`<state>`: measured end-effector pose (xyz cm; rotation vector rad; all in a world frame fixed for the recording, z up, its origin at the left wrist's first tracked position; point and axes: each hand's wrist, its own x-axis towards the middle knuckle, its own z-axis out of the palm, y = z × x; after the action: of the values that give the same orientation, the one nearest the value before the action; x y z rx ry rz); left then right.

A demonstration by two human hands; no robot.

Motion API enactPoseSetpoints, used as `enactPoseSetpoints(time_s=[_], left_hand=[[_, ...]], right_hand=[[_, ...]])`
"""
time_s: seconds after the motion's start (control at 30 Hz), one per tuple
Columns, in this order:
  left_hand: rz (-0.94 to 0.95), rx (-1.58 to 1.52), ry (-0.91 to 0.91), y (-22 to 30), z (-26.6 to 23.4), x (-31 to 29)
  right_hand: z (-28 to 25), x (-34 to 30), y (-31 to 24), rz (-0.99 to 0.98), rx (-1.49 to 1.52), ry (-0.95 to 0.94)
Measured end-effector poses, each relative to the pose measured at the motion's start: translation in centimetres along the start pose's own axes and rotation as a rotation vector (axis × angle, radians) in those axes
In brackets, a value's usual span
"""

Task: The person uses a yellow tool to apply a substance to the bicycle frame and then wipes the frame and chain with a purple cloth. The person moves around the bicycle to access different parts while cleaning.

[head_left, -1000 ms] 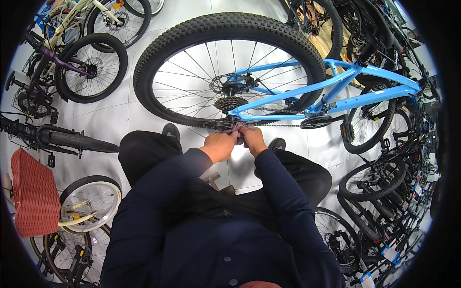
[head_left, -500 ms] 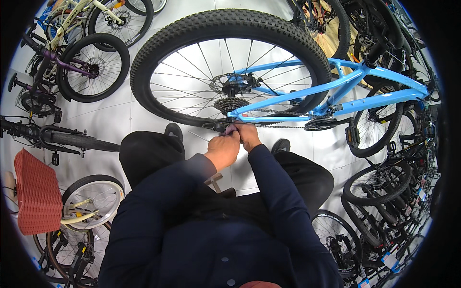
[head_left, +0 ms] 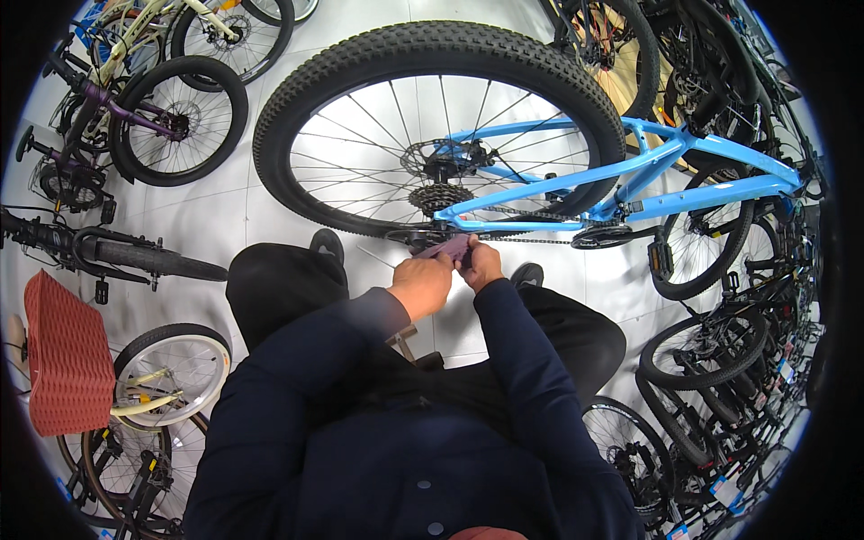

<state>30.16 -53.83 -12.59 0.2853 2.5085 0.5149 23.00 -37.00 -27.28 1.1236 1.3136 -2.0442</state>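
A blue bicycle frame [head_left: 540, 186] with a knobby-tyred rear wheel [head_left: 432, 40] stands in front of me. Below the cassette [head_left: 441, 199] hangs the rear derailleur [head_left: 416, 238], with the chain [head_left: 531, 240] running right to the crank. A mauve cloth [head_left: 447, 247] is pinched between my two hands, beside the derailleur. My left hand [head_left: 421, 284] is closed on its near side, and my right hand [head_left: 483, 265] grips its right end. A thin pale rod [head_left: 373, 256] shows just left of my left hand; whether I hold it, I cannot tell.
Parked bicycles crowd both sides, among them a purple one [head_left: 117, 112] at upper left and several along the right. A red woven basket [head_left: 67, 355] is at lower left. Between my knees is part of a wooden stool [head_left: 405, 340]. Pale floor tiles [head_left: 211, 216] lie around the wheel.
My right hand has moved right and slightly down, away from the derailleur. More of the mauve cloth now shows between my hands. The view has shifted slightly.
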Motion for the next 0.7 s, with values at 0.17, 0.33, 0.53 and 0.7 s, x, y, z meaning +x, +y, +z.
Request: enactPoseSetpoints(time_s=[0.17, 0.33, 0.53, 0.7], left_hand=[[0.023, 0.045, -0.111, 0.0, -0.2, -0.6], [-0.002, 0.086, -0.166, 0.5, -1.0, -1.0], [0.082, 0.173, -0.309, 1.2, -2.0, -1.7], [0.169, 0.188, -0.318, 1.2, -1.5, -2.4]], right_hand=[[-1.3, -1.3, -0.2, -0.073, 0.229, 0.179], [0.6, -3.5, 0.4, -0.209, 0.211, -0.205], [2.7, -8.6, 1.2, -0.53, -0.277, -0.287], [4.1, -10.6, 1.0, -1.169, -0.871, -0.123]])
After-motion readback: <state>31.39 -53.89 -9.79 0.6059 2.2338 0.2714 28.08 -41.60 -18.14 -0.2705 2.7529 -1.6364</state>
